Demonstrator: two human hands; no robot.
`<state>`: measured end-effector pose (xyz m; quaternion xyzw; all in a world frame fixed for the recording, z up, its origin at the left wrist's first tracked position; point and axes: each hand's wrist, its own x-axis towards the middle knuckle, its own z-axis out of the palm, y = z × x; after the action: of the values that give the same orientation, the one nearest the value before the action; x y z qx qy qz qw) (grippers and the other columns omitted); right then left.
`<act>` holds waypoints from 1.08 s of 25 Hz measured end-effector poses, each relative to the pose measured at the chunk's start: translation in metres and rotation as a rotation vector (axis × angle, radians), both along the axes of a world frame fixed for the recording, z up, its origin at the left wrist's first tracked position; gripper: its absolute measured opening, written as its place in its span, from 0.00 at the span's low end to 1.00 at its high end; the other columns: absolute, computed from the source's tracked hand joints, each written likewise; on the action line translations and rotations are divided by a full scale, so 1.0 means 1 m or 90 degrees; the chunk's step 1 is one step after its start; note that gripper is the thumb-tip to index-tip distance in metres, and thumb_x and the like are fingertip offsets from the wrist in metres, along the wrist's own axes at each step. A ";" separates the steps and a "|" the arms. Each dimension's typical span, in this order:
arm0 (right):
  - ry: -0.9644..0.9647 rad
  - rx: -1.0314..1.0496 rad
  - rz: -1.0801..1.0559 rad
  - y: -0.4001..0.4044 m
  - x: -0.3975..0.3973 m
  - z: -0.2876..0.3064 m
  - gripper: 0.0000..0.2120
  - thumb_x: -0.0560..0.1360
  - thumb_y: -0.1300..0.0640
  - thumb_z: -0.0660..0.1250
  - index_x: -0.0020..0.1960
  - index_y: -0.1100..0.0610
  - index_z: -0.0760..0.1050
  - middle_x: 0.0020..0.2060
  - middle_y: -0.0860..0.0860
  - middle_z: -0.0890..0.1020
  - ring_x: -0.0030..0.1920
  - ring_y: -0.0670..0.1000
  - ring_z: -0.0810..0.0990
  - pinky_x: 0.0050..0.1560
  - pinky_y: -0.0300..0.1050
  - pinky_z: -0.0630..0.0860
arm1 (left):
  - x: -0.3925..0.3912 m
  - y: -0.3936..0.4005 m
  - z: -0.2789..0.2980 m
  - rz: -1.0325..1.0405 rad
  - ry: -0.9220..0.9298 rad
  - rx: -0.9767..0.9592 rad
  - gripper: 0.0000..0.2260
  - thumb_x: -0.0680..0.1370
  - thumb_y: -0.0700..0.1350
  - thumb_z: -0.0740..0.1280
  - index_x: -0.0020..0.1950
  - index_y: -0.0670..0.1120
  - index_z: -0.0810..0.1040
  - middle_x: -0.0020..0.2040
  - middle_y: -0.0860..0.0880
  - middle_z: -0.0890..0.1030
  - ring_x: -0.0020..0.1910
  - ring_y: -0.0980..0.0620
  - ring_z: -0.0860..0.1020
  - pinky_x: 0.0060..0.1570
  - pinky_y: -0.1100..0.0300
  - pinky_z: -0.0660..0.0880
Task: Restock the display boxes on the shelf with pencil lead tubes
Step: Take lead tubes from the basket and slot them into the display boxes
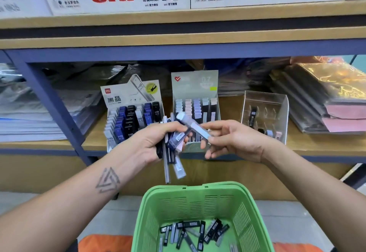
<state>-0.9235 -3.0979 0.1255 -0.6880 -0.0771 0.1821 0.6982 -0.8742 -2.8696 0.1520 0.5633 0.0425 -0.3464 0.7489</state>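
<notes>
The left hand point(156, 143) grips a loose bundle point(172, 152) of slim, smooth plastic tubes, several hanging below its fingers; any slackening would likely let them slide out, perhaps missing the green slotted basket point(198, 196) underneath. The right hand point(227, 139) pinches one pale tube point(195, 126) between thumb and fingertips, just in front of the card display boxes point(196, 101) on the shelf point(316, 145). It could twist loose.

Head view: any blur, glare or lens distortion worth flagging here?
Head view: wide-angle bend curves the shelf edge; the single tube in the right hand is slightly motion-blurred; glare on the gold-wrapped stack; basket sharp.
</notes>
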 end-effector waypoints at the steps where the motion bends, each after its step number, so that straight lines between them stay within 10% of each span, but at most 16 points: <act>1: -0.023 -0.063 0.019 0.003 -0.001 0.001 0.15 0.81 0.67 0.64 0.66 0.57 0.77 0.48 0.61 0.84 0.47 0.60 0.85 0.53 0.52 0.82 | 0.000 -0.001 0.003 0.007 0.003 0.000 0.06 0.74 0.32 0.69 0.50 0.35 0.80 0.39 0.39 0.83 0.30 0.49 0.80 0.31 0.59 0.81; 8: -0.174 -0.161 -0.215 -0.002 0.017 0.014 0.08 0.76 0.60 0.73 0.55 0.58 0.84 0.48 0.60 0.85 0.47 0.54 0.81 0.49 0.47 0.78 | 0.001 -0.011 0.020 0.005 0.005 0.011 0.07 0.76 0.33 0.69 0.52 0.33 0.81 0.42 0.39 0.83 0.33 0.50 0.80 0.30 0.62 0.79; 13: -0.264 -0.320 -0.330 -0.017 0.032 0.026 0.41 0.72 0.71 0.74 0.76 0.46 0.60 0.44 0.55 0.80 0.38 0.55 0.86 0.43 0.52 0.84 | 0.011 -0.015 0.029 0.027 -0.026 0.015 0.07 0.76 0.34 0.69 0.53 0.35 0.81 0.43 0.41 0.84 0.35 0.51 0.80 0.33 0.61 0.79; 20: -0.454 -0.480 -0.425 -0.006 0.050 0.015 0.14 0.78 0.61 0.70 0.60 0.49 0.72 0.43 0.49 0.82 0.43 0.48 0.81 0.50 0.52 0.80 | 0.013 -0.024 0.030 0.037 -0.027 0.027 0.06 0.76 0.35 0.69 0.52 0.37 0.81 0.40 0.42 0.84 0.33 0.51 0.80 0.33 0.62 0.78; 27: -0.486 -0.476 -0.409 0.002 0.056 0.007 0.12 0.78 0.64 0.69 0.54 0.49 0.72 0.42 0.49 0.79 0.42 0.53 0.82 0.48 0.54 0.81 | 0.011 -0.022 0.029 0.023 -0.034 0.036 0.04 0.76 0.35 0.69 0.49 0.37 0.81 0.38 0.43 0.84 0.33 0.52 0.79 0.36 0.61 0.77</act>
<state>-0.8675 -3.0960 0.1323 -0.8913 -0.0417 -0.2812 0.3532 -0.8632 -2.8920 0.1808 0.5925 0.0429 -0.3162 0.7397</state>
